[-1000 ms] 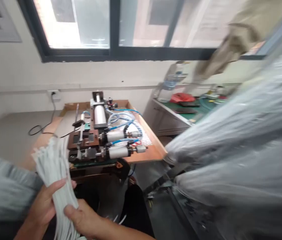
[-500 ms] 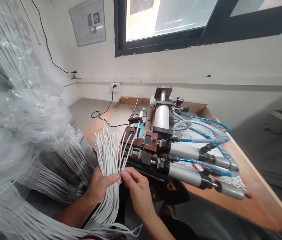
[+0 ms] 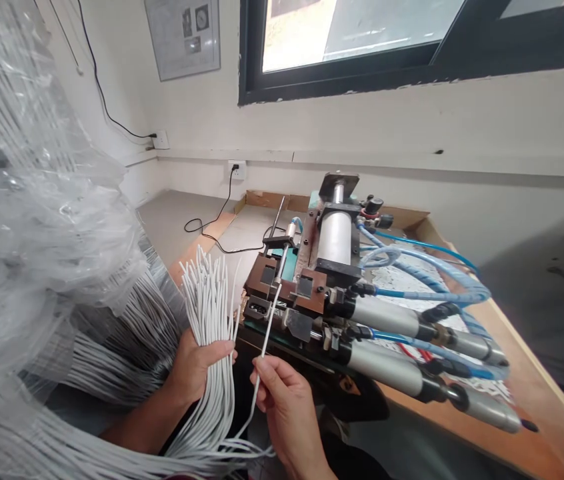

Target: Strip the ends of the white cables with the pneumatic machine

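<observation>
My left hand (image 3: 197,367) is closed around a thick bundle of thin light-grey cables (image 3: 207,300), whose loose ends fan upward. One cable (image 3: 237,287) stands a little apart on the bundle's right side. Between thumb and fingers, my right hand (image 3: 282,397) pinches a single grey cable (image 3: 267,333). The tip of that cable reaches over the front of a pneumatic machine (image 3: 302,290), by the slot between its brown metal blocks. Its lower part curves back down toward the bundle.
More grey cables in clear plastic wrap (image 3: 47,260) pile up on the left. Silver cylinders (image 3: 387,373) and blue air hoses (image 3: 437,287) extend right from the machine. A wooden-edged table (image 3: 532,373) carries it, with a black cord (image 3: 217,223) behind. A window (image 3: 352,40) is above.
My right hand has moved away from the bundle, drawing one cable out to the right, its tip now at the machine. My left hand still holds the bundle. The view has shifted slightly.
</observation>
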Motion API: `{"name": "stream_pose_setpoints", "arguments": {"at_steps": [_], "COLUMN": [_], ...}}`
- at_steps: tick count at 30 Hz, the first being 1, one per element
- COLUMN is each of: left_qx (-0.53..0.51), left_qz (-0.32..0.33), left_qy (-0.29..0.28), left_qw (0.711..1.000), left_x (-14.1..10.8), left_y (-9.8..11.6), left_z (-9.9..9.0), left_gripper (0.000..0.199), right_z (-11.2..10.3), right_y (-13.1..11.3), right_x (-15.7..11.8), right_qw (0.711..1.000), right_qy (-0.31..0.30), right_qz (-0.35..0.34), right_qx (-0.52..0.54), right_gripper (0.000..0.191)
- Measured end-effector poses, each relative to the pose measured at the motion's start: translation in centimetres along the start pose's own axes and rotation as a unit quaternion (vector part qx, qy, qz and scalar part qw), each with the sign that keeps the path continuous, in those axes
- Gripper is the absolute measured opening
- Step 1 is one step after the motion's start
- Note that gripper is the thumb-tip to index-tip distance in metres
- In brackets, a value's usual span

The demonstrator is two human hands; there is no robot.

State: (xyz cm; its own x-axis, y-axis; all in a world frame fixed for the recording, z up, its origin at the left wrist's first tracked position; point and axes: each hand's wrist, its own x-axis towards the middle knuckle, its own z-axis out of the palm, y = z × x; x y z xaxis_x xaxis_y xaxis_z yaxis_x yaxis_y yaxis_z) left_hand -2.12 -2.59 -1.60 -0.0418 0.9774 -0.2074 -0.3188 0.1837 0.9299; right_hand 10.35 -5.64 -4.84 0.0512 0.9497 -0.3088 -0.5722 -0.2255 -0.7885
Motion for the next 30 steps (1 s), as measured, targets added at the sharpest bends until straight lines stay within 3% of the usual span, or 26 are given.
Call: {"name": "stream_pose_setpoints", "arguments": {"at_steps": [7,16,22,24,30], "left_qx": [-0.005,-0.005,0.001,-0.002,0.017], "left_qz": [-0.008,-0.003,0.029,0.052,0.067], "left_qy": [0.005,-0.015,-0.015,-0.019,-0.04], "left_qw": [1.0,1.0,0.999,0.998,0.997], "left_x": [-0.1,-0.1,-0.1,0.0,0.7], "left_y": [0.3,0.2,0.2,0.3,0.1], "left_z": [0.3,0.2,0.4,0.5,0.8], "left_gripper": [0.015,0.014,0.013,0.016,0.02], "right_z": [-0.2,-0.4,0.0,0.3,0.7], "right_y": [-0.3,-1.0,-0.3,0.0,0.2], "right_x": [0.0,0.3,0.3,0.2,0.3], "right_qw": [0.999,0.999,0.995,0.993,0.982], "right_qy": [0.012,0.006,-0.074,-0.075,-0.032], "right_qz": [0.041,0.042,0.059,0.039,-0.12], "right_qx": [0.021,0.006,-0.036,-0.086,-0.145], "right_gripper": [0.027,0.024,0.029,0.028,0.018]}}
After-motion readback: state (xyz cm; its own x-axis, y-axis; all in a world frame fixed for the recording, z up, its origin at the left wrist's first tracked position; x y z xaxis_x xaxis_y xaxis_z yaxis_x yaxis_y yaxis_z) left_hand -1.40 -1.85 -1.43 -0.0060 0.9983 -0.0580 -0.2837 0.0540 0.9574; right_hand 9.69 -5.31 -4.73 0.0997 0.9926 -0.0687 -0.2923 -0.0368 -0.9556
